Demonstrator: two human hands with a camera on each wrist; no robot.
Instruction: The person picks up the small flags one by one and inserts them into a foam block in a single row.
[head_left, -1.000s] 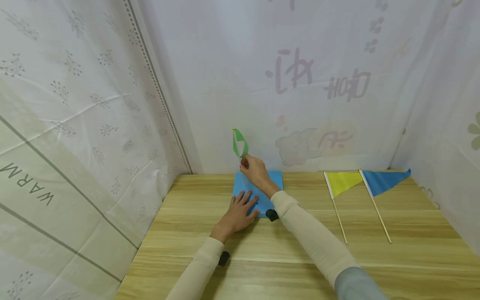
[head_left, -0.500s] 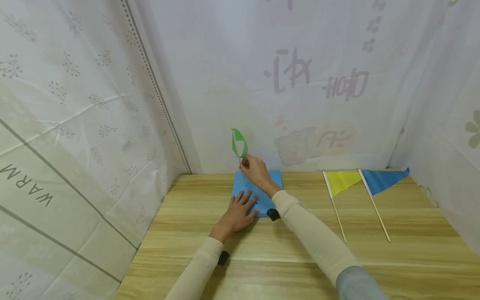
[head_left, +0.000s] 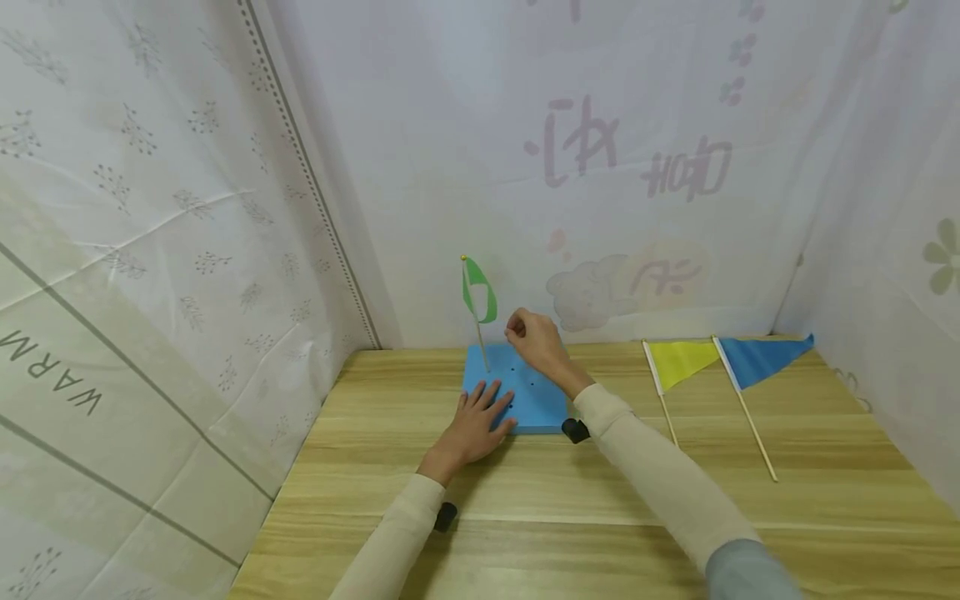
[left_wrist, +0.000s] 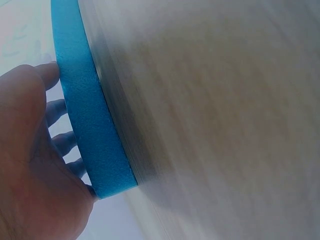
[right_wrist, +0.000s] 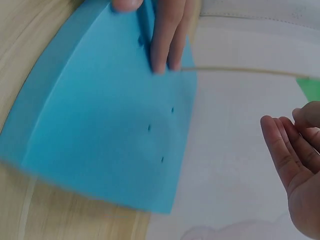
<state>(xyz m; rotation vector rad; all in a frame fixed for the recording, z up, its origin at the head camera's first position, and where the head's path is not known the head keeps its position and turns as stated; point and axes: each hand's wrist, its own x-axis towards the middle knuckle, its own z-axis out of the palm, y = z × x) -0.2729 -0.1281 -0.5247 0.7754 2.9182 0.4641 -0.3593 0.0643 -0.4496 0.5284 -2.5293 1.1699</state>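
A thick blue foam block [head_left: 543, 410] with several small holes lies at the back of the table. My left hand [head_left: 471, 432] rests with spread, straight fingers on its front left part; the left wrist view shows the block's side edge [left_wrist: 90, 110] beside that palm. A green pennant flag [head_left: 476, 275] stands in the block near its back left corner, leaning slightly left, its thin stick [right_wrist: 240, 71] meeting the block just beyond the left fingertips. My right hand [head_left: 542, 343] hovers over the block's back right, apart from the stick, fingers loosely bent and holding nothing.
A yellow pennant flag [head_left: 681, 363] and a blue pennant flag [head_left: 765, 360] lie side by side on the wooden table [head_left: 360, 467] at the right. Printed cloth [head_left: 450, 167] hangs behind the table and along both sides.
My right hand has let go of the green flag's stick and moved right, away from it. The flag stays standing by itself. My left hand has kept its place on the block.
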